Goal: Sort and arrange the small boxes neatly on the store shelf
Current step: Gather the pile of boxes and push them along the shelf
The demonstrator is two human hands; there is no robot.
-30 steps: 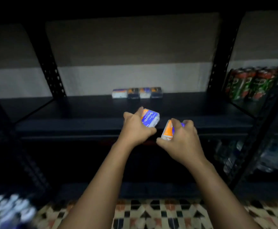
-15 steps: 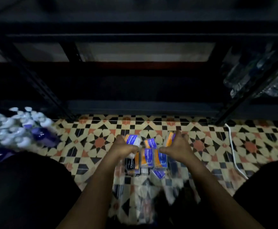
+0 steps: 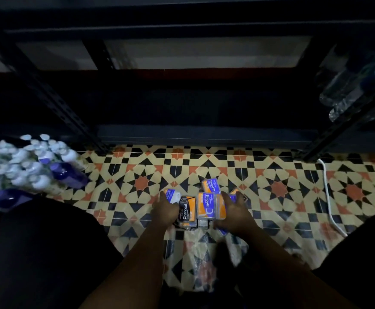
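Note:
Several small boxes lie in a pile on the patterned floor tiles in front of the dark shelf unit (image 3: 204,137). A black and orange "Charcoal" box (image 3: 187,211) sits beside an orange and blue "Smooth" box (image 3: 207,206), with another Smooth box (image 3: 211,185) behind them. My left hand (image 3: 165,211) is down at the pile's left side, fingers closed on a blue and white Smooth box (image 3: 172,195). My right hand (image 3: 234,214) presses on the pile's right side, holding a box (image 3: 234,195) that it mostly hides.
A shrink-wrapped pack of white-capped bottles (image 3: 19,168) lies on the floor at left. Clear plastic bottles (image 3: 347,92) fill the shelf at right. A white cable (image 3: 328,197) runs across the tiles at right. A crumpled clear wrapper (image 3: 202,264) lies under my forearms. My dark-clad knees flank the pile.
The view swung from the upper shelf down to the floor. Both hands came down with their boxes to the pile and now rest against it.

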